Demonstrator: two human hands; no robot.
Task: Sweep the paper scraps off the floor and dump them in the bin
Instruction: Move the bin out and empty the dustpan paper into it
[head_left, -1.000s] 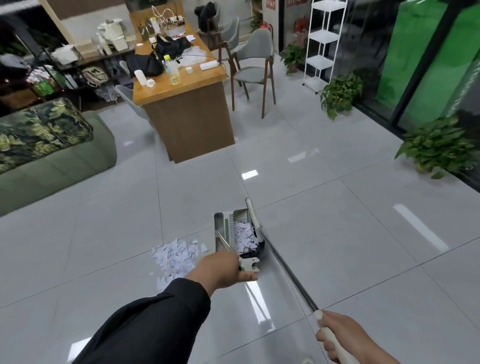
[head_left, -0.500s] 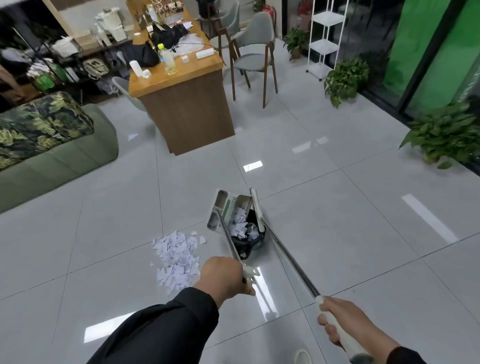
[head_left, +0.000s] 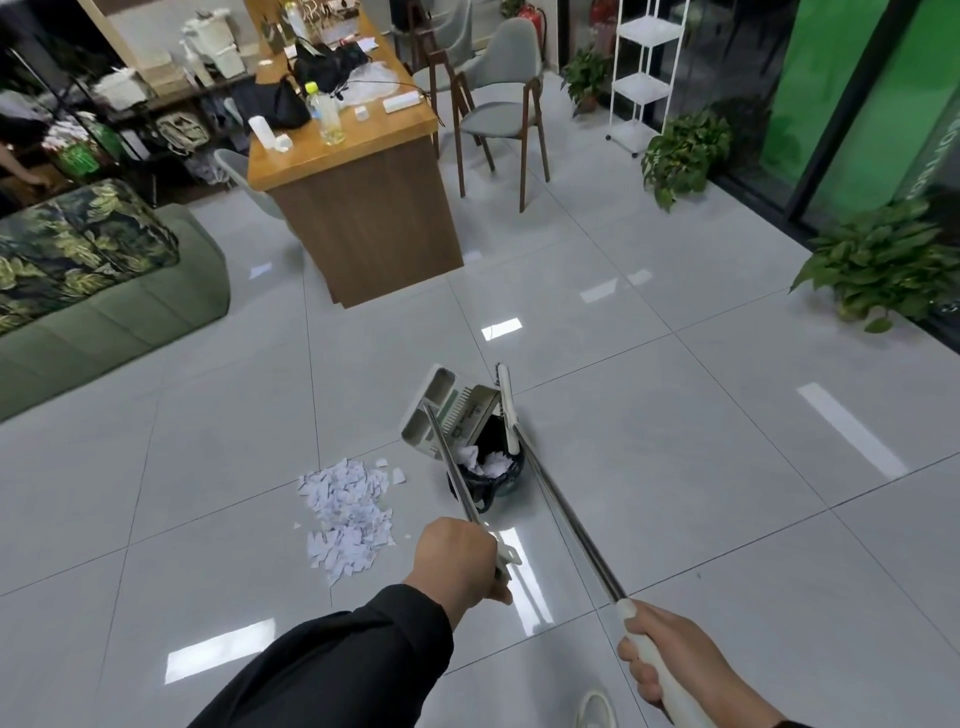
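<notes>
partway through, by the look of it. dustpan (head_left: 448, 415) tipped up over the small black-lined bin (head_left: 485, 475), mouth down toward it, with some paper scraps (head_left: 488, 462) already lying inside the liner. so one load dumped, or nearly so; cannot tell whether anything remains stuck in the pan.

left hand (head_left: 460, 558) curled tight around the top of the dustpan's long metal handle, near the centre of the scene. right hand (head_left: 657, 660) wrapped around the white grip of the broom (head_left: 563, 525), near right, with the broom's shaft running away to its head, which rests against the far right edge of the bin.

plenty left to do: a large pile of scraps (head_left: 348, 512) on the tiled floor (head_left: 675, 441), just left of the bin, with a few stray bits at its far edge and one small piece off to its left. probably needs at least one more sweep into the pan and another tip into the bin, then a pass for the strays.

farther off, a wooden desk (head_left: 358, 208), a green sofa (head_left: 104, 291) at left, potted plants at right.
</notes>
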